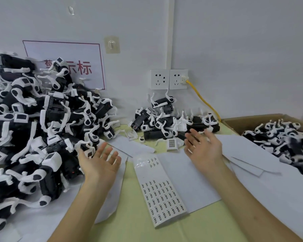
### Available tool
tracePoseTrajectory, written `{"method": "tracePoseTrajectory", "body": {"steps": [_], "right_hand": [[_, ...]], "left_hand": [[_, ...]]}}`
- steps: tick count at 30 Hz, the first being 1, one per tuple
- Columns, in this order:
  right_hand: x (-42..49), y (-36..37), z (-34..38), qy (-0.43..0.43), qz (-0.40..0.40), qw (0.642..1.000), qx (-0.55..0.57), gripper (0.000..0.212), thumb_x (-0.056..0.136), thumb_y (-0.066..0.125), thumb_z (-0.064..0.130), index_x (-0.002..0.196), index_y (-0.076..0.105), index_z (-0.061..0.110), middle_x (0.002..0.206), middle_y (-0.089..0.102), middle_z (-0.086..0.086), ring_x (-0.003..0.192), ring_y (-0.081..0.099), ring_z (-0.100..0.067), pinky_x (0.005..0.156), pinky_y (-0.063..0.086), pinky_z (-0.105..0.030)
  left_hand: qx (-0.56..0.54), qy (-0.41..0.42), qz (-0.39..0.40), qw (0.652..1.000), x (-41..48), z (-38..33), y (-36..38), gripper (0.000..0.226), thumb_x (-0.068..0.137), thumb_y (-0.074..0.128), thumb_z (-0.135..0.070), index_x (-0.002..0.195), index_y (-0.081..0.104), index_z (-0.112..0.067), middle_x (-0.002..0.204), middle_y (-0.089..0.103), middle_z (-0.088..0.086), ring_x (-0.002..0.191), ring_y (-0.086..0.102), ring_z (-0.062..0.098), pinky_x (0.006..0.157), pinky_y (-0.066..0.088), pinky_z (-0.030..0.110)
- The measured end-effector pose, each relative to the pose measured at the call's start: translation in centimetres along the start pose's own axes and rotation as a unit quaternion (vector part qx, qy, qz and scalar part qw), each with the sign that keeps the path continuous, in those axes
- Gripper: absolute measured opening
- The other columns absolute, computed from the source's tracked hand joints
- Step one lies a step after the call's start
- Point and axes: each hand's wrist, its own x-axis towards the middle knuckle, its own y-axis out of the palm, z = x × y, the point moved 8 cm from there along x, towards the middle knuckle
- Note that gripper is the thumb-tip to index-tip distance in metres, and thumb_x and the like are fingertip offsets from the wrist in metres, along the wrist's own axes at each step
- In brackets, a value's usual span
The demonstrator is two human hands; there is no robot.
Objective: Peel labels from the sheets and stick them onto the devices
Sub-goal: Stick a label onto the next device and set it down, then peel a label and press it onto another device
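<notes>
A label sheet (162, 193) with rows of small dark labels lies on the green table in front of me; its upper part is mostly peeled bare. My left hand (100, 163) hovers palm up and holds nothing, right beside a big heap of black-and-white devices (33, 130). My right hand (204, 146) is held open above white paper, its fingers spread, just in front of a smaller pile of devices (164, 119) by the wall. One small white device part (172, 144) with a dot-grid face lies between my hands.
Used white backing sheets (252, 154) are spread over the right of the green table (129, 224). A cardboard box (234, 120) at the right holds more devices. Wall sockets (169, 79) with a yellow cable (205, 100) sit behind the small pile.
</notes>
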Motion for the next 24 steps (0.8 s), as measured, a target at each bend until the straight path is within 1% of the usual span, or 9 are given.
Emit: {"method": "tracePoseTrajectory", "body": {"steps": [2, 4, 6, 10, 14, 17, 20, 22, 24], "right_hand": [[-0.2, 0.3, -0.6, 0.003, 0.001, 1.0, -0.031, 0.036, 0.098, 0.051, 0.041, 0.105, 0.07, 0.011, 0.087, 0.07, -0.006, 0.069, 0.064, -0.02, 0.069, 0.046, -0.031], [-0.3, 0.8, -0.9, 0.0, 0.013, 0.999, -0.046, 0.034, 0.098, 0.052, 0.039, 0.102, 0.07, 0.011, 0.081, 0.068, -0.004, 0.067, 0.06, -0.019, 0.068, 0.044, -0.03], [-0.4, 1.0, -1.1, -0.002, 0.018, 0.998, -0.052, 0.034, 0.097, 0.052, 0.038, 0.101, 0.07, 0.01, 0.079, 0.067, -0.004, 0.067, 0.057, -0.019, 0.067, 0.043, -0.03], [-0.3, 1.1, -1.5, -0.002, 0.02, 0.997, -0.071, 0.032, 0.097, 0.052, 0.037, 0.098, 0.069, 0.009, 0.078, 0.066, -0.004, 0.067, 0.055, -0.019, 0.066, 0.041, -0.03], [-0.4, 1.4, -1.7, -0.003, 0.023, 0.996, -0.09, 0.031, 0.098, 0.049, 0.035, 0.096, 0.068, 0.009, 0.078, 0.065, -0.005, 0.066, 0.054, -0.019, 0.065, 0.039, -0.031], [-0.8, 2.4, -2.0, 0.0, 0.051, 0.992, -0.116, 0.03, 0.097, 0.051, 0.033, 0.094, 0.068, 0.009, 0.08, 0.064, -0.007, 0.066, 0.056, -0.02, 0.066, 0.04, -0.033], [-1.5, 3.9, -2.6, 0.01, 0.103, 0.984, -0.147, 0.032, 0.085, 0.056, 0.035, 0.096, 0.068, 0.007, 0.086, 0.065, -0.011, 0.069, 0.062, -0.023, 0.069, 0.044, -0.035], [-2.0, 4.8, -3.2, 0.023, 0.142, 0.972, -0.187, 0.041, 0.085, 0.055, 0.039, 0.106, 0.068, 0.005, 0.1, 0.069, -0.016, 0.082, 0.069, -0.028, 0.075, 0.048, -0.038], [-2.6, 5.6, -4.6, 0.06, 0.191, 0.954, -0.224, 0.053, 0.09, 0.053, 0.045, 0.124, 0.065, 0.006, 0.121, 0.069, -0.018, 0.102, 0.07, -0.035, 0.088, 0.051, -0.047]], "left_hand": [[0.002, -0.012, -0.017, 1.0, 0.3, 0.2, -0.4, 0.074, 0.1, 0.034, -0.067, 0.107, 0.074, -0.005, 0.086, 0.057, 0.005, 0.065, 0.053, 0.021, 0.058, 0.046, 0.03], [0.02, -0.026, -0.035, 0.999, 0.5, 0.7, -0.8, 0.062, 0.107, 0.025, -0.043, 0.096, 0.071, -0.003, 0.081, 0.053, 0.006, 0.064, 0.049, 0.02, 0.056, 0.043, 0.029], [0.051, -0.028, -0.054, 0.997, 0.6, 1.1, -1.0, 0.052, 0.104, 0.022, -0.024, 0.086, 0.066, -0.004, 0.079, 0.051, 0.007, 0.063, 0.045, 0.02, 0.056, 0.04, 0.029], [0.049, -0.047, -0.033, 0.997, 0.3, 1.2, -0.3, 0.049, 0.103, 0.025, -0.023, 0.075, 0.061, -0.006, 0.071, 0.048, 0.006, 0.06, 0.04, 0.019, 0.053, 0.038, 0.027], [0.052, -0.068, 0.064, 0.994, -0.4, 1.6, 1.5, 0.064, 0.1, 0.026, -0.023, 0.046, 0.058, -0.01, 0.061, 0.054, 0.003, 0.054, 0.04, 0.017, 0.044, 0.041, 0.02], [0.103, -0.089, 0.156, 0.978, -1.7, 2.5, 3.5, 0.059, 0.097, 0.029, -0.025, 0.044, 0.052, -0.015, 0.062, 0.054, -0.001, 0.056, 0.037, 0.015, 0.048, 0.038, 0.025], [0.121, -0.117, 0.252, 0.953, -3.3, 3.5, 5.3, 0.054, 0.094, 0.034, -0.026, 0.043, 0.051, -0.017, 0.071, 0.057, -0.001, 0.057, 0.04, 0.015, 0.056, 0.035, 0.028], [0.121, -0.14, 0.33, 0.926, -4.6, 4.4, 6.4, 0.057, 0.094, 0.034, -0.029, 0.042, 0.052, -0.016, 0.077, 0.06, 0.001, 0.061, 0.045, 0.016, 0.062, 0.037, 0.029], [0.136, -0.163, 0.405, 0.889, -6.0, 5.2, 7.3, 0.067, 0.098, 0.026, -0.03, 0.042, 0.058, -0.014, 0.079, 0.063, 0.005, 0.068, 0.052, 0.018, 0.068, 0.042, 0.032]]}}
